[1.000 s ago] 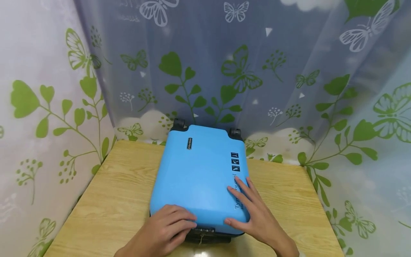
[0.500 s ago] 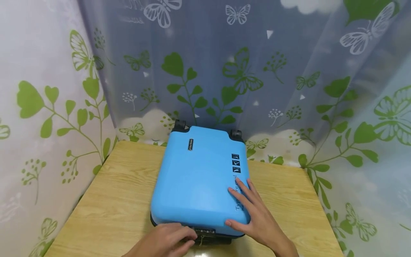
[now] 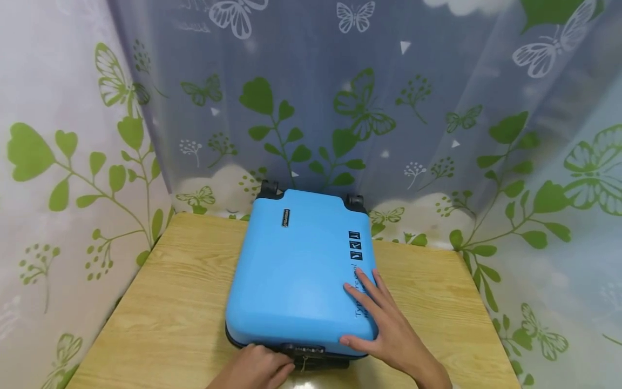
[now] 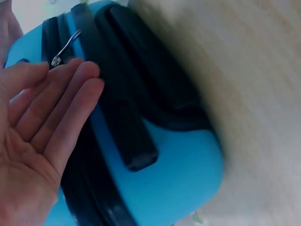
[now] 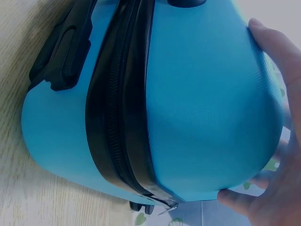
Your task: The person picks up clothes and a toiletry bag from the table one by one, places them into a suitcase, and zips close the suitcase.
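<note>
- The blue suitcase [image 3: 301, 270] lies flat on the wooden surface [image 3: 170, 313], wheels at 12 o'clock against the curtain [image 3: 340, 108], its near edge at 6 o'clock by the person.
- The right hand [image 3: 384, 321] rests flat on the lid toward 4 o'clock, fingers straight and spread, thumb on the rounded near corner — it presses and grips nothing.
- The left hand [image 3: 257, 367] sits at the near edge by the black zipper band [image 3: 301, 350]; in the wrist view its fingers [image 4: 70, 94] lie straight and relaxed, tips just beside the metal zipper pull [image 4: 66, 47], holding nothing.
- Risk: the pull is small and thin, so the fingertips could slip off it or pinch the fabric band instead.
- Risk: the case lies close to the 6 o'clock edge of the surface — a sideways tug at the zipper could slide the smooth shell if the right hand eases its press.
- Risk: the black handle [image 4: 136, 136] stands near the zipper track and could get in the fingers' way.
- Hard to make out: the head view cuts off the left hand at the bottom, so its fingertips are hidden there.
- The left wrist view is blurred over the wood; the lettering on the lid is partly covered by the right hand, and the small black tag [image 3: 286, 217] cannot be read.
</note>
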Tool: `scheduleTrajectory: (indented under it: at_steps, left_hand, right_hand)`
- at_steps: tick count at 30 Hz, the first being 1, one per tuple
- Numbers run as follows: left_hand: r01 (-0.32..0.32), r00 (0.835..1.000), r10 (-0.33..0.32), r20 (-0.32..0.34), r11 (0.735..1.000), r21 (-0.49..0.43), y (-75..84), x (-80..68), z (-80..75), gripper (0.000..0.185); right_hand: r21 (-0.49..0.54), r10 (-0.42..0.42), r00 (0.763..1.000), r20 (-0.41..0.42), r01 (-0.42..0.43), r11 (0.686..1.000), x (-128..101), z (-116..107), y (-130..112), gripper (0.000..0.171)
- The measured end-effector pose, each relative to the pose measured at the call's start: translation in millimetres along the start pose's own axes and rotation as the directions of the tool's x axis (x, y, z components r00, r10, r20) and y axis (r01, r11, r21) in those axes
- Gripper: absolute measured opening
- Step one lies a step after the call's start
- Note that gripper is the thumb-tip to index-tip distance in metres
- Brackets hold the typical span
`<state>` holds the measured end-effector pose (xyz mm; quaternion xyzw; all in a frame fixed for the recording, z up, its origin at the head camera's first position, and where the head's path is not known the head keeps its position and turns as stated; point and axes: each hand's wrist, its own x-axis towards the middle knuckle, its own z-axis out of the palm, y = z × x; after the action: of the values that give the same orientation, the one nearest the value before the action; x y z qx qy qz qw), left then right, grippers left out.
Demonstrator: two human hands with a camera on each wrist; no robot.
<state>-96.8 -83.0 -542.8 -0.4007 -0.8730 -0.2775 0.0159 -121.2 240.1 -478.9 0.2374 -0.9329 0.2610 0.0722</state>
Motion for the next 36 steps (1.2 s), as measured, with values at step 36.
scheduleTrajectory:
  at_steps: [36]
  left_hand:
    - [0.430,0.883,-0.361,-0.300,0.879,0.206,35.8,5.1,67.2,0.044]
  right_hand:
    - [-0.013,-0.074,0.997,-0.002,0.074,0.997,-4.5,4.2,11.2,0.104]
